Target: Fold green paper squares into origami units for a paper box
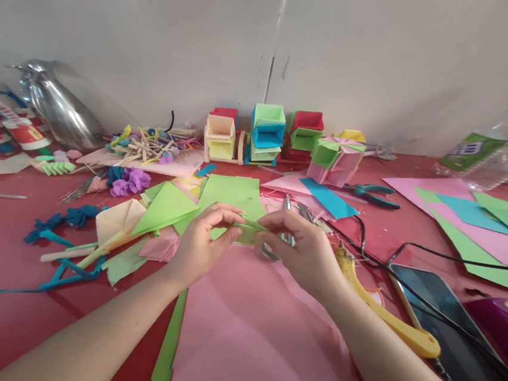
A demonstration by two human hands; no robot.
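Between my two hands, over the middle of the table, is a small folded piece of green paper (250, 226). My left hand (211, 237) pinches its left end between thumb and fingers. My right hand (300, 249) pinches the right end in the same way. The fingers partly hide the piece, so its exact fold cannot be made out. Below the hands lies a large pink paper sheet (258, 329), with a green paper edge (169, 350) showing at its left. Just behind are green sheets (231, 191), and scissors (287, 203) lie partly hidden by my right hand.
Folded paper boxes (267, 135) stand stacked against the wall. To the right are a yellow glue gun (385, 317), a phone (447, 335), black cables, pliers (374, 194) and coloured sheets (471, 220). Paper flowers (131, 182), sticks (145, 150) and a metal jug (60, 103) are at left.
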